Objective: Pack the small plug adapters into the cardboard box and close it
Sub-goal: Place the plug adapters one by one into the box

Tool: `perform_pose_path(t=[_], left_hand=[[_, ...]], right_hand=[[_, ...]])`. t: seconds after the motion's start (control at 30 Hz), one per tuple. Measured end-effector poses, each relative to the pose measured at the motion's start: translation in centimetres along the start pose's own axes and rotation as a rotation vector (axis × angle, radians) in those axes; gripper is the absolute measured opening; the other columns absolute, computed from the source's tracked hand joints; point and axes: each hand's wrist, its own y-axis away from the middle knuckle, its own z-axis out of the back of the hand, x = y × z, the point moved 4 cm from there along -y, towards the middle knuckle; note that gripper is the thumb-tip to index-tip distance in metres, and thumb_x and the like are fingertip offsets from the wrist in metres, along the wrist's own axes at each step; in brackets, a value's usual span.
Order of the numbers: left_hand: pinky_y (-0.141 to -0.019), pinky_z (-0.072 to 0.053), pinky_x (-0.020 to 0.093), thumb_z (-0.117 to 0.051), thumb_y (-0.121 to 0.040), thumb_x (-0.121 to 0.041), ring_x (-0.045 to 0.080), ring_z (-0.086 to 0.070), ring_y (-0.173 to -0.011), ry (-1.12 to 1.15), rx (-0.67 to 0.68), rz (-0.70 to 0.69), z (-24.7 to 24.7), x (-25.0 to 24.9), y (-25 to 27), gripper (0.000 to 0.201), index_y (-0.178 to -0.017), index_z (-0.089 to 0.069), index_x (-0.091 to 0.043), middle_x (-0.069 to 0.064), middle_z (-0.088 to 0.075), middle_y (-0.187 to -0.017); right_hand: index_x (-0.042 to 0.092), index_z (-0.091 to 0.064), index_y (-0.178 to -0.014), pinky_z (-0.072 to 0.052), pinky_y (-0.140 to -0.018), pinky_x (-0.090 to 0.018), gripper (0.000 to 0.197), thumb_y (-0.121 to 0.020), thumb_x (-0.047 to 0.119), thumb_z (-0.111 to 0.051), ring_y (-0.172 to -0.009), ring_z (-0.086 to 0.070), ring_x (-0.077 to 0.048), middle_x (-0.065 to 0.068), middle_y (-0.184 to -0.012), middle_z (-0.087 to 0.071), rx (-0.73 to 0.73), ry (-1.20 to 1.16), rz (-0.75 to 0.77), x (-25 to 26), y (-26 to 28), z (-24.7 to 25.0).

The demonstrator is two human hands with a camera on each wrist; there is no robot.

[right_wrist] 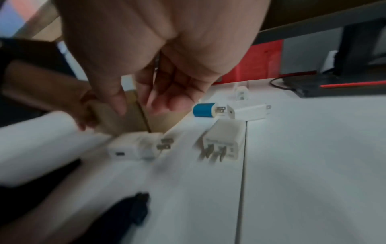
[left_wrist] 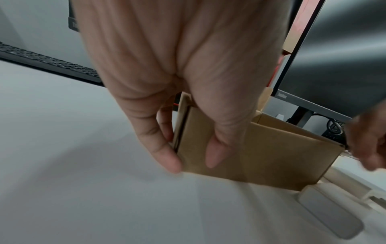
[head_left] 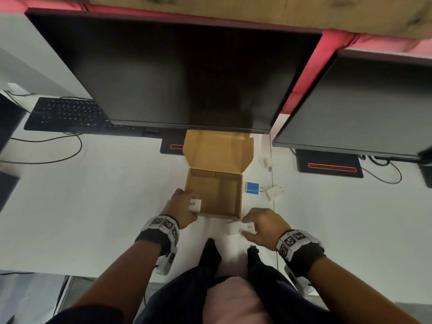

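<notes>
- Head view first: the open brown cardboard box (head_left: 230,197) sits mid-frame on the white desk (head_left: 93,206), with its lid flap (head_left: 218,148) standing up toward the top of the frame.
- The left hand (head_left: 184,209) is at the box's lower-left corner. In the left wrist view that hand (left_wrist: 177,66) pinches the corner, with the thumb flat on the near wall (left_wrist: 261,156) and the fingers (left_wrist: 165,156) curled on the side wall.
- A small white block with dark writing (head_left: 195,204) shows right at that corner (I can't tell if it's held or lying inside the box).
- The right hand (head_left: 264,226) hovers just lower right of the box, fingers loose and spread, gripping nothing. The right wrist view agrees: the palm (right_wrist: 167,57) is empty.
- Below it on the desk are a white cube plug adapter (right_wrist: 135,147) and a white flat-pronged plug adapter (right_wrist: 221,140), both blurry.
- Right of the box are a blue-and-white plug adapter (head_left: 252,188), a white adapter lying on its side (head_left: 274,191) just beside it, and a smaller white adapter (head_left: 268,163) further up.
- Behind it all are a big dark monitor (head_left: 177,73), a second dark monitor (head_left: 362,108) at the right and a black keyboard (head_left: 67,113) at the left.
</notes>
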Motion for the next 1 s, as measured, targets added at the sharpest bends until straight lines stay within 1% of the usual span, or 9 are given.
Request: perform_pose_path(t=[0.1, 0.3, 0.37, 0.43, 0.5, 0.63, 0.77, 0.87, 1.0], left_hand=[[-0.08, -0.048, 0.036, -0.075, -0.074, -0.025, 0.027, -0.054, -0.081, 0.013, 0.007, 0.016, -0.3, -0.2, 0.4, 0.047, -0.115, -0.052, -0.03, 0.004, -0.041, -0.109], [-0.072, -0.043, 0.032, -0.072, -0.078, -0.021, 0.021, -0.051, -0.072, 0.048, 0.008, 0.015, -0.7, -0.3, 0.8, 0.044, -0.113, -0.047, -0.028, 0.004, -0.038, -0.11], [-0.072, -0.043, 0.032, -0.071, -0.079, -0.021, 0.019, -0.049, -0.07, 0.052, 0.014, 0.013, -0.7, -0.2, 0.8, 0.043, -0.113, -0.046, -0.027, 0.004, -0.037, -0.11], [-0.073, -0.043, 0.032, -0.07, -0.079, -0.021, 0.019, -0.049, -0.07, 0.057, 0.02, 0.01, -0.8, -0.2, 0.8, 0.044, -0.114, -0.045, -0.028, 0.004, -0.036, -0.11], [-0.075, -0.044, 0.033, -0.07, -0.079, -0.022, 0.022, -0.051, -0.073, 0.051, 0.03, 0.016, -0.9, -0.2, 0.7, 0.046, -0.117, -0.045, -0.027, 0.004, -0.035, -0.111], [-0.081, -0.044, 0.034, -0.069, -0.081, -0.023, 0.028, -0.049, -0.079, 0.024, 0.044, 0.014, -0.9, -0.4, 0.7, 0.049, -0.121, -0.041, -0.019, 0.006, -0.033, -0.113], [-0.079, -0.043, 0.032, -0.068, -0.082, -0.023, 0.026, -0.049, -0.078, 0.023, 0.045, 0.015, -0.9, -0.4, 0.8, 0.045, -0.118, -0.042, -0.016, 0.006, -0.033, -0.113], [-0.082, -0.048, 0.034, -0.069, -0.082, -0.023, 0.027, -0.051, -0.077, 0.032, 0.04, 0.019, -0.9, -0.4, 0.8, 0.046, -0.119, -0.043, -0.017, 0.005, -0.033, -0.112], [-0.083, -0.051, 0.038, -0.07, -0.081, -0.023, 0.03, -0.053, -0.078, 0.041, 0.045, 0.028, -0.9, -0.4, 0.9, 0.045, -0.116, -0.043, -0.017, 0.007, -0.034, -0.113]], right_hand=[[0.031, -0.055, -0.135, -0.051, -0.092, -0.037, 0.051, -0.087, 0.044, -0.061, -0.114, -0.059, -0.021, 0.007, -0.138, -0.053, 0.091, 0.148, -0.012, 0.1, -0.7, -1.4], [0.029, -0.052, -0.135, -0.051, -0.094, -0.042, 0.047, -0.089, 0.029, -0.059, -0.12, -0.055, -0.023, 0.002, -0.132, -0.059, 0.1, 0.21, -0.004, -0.4, -1.0, -2.3], [0.028, -0.059, -0.128, -0.05, -0.092, -0.035, 0.043, -0.085, 0.032, -0.065, -0.112, -0.058, -0.017, 0.005, -0.126, -0.061, 0.071, 0.115, 0.006, -0.3, -0.6, -1.5], [0.027, -0.069, -0.113, -0.049, -0.08, -0.023, 0.037, -0.077, 0.032, -0.074, -0.086, -0.059, -0.006, 0.008, -0.109, -0.066, 0.031, -0.072, 0.028, 0.2, 0.0, 0.1], [0.026, -0.074, -0.1, -0.049, -0.067, -0.017, 0.03, -0.071, 0.032, -0.079, -0.069, -0.059, -0.005, 0.012, -0.092, -0.065, -0.016, -0.23, 0.067, 1.5, 0.5, 2.4], [0.024, -0.075, -0.096, -0.049, -0.065, -0.016, 0.024, -0.074, 0.035, -0.073, -0.068, -0.06, -0.006, 0.01, -0.086, -0.064, -0.133, -0.342, 0.077, 3.6, -0.9, 6.0], [0.021, -0.069, -0.081, -0.054, -0.073, -0.035, 0.017, -0.077, 0.036, -0.063, -0.078, -0.06, -0.015, 0.002, -0.087, -0.06, -0.163, -0.115, -0.041, 4.1, -4.6, 6.5], [0.019, -0.064, -0.088, -0.055, -0.076, -0.037, 0.02, -0.082, 0.038, -0.059, -0.087, -0.063, -0.023, -0.001, -0.097, -0.063, -0.028, 0.096, -0.13, 4.8, -6.9, 5.7], [0.022, -0.056, -0.086, -0.043, -0.083, -0.038, 0.008, -0.087, 0.029, -0.056, -0.098, -0.056, -0.026, -0.005, -0.105, -0.064, 0.029, 0.393, -0.122, 5.9, -9.1, 4.3]])
